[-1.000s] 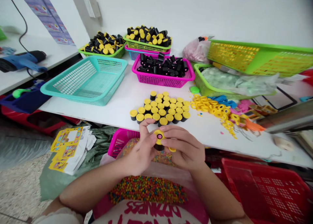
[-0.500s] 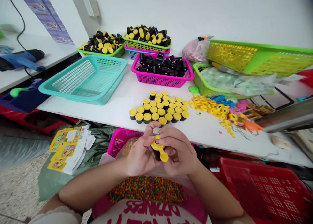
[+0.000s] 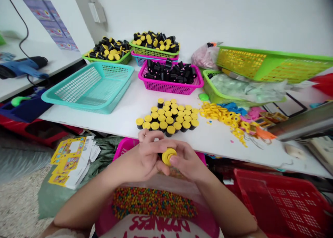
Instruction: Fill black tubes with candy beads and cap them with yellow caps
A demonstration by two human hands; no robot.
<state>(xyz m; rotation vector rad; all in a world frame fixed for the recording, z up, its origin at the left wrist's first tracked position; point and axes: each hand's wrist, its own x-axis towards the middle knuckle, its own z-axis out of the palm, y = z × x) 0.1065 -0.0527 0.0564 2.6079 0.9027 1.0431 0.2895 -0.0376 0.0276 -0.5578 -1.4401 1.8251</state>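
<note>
A plain white wall [image 3: 247,19] rises behind the white tabletop [image 3: 122,121], whose long front edge runs across the middle of the room. Toward the left a grey upright strip [image 3: 82,9] carries a pale box [image 3: 97,12], and beside it purple printed sheets [image 3: 52,26] lie flat against a white side wall [image 3: 63,9]. A second tabletop [image 3: 62,59], also white, stands at the far left, with a dark gap between the two. Below, the floor [image 3: 15,200] is pale and speckled; the light is bright and even
</note>
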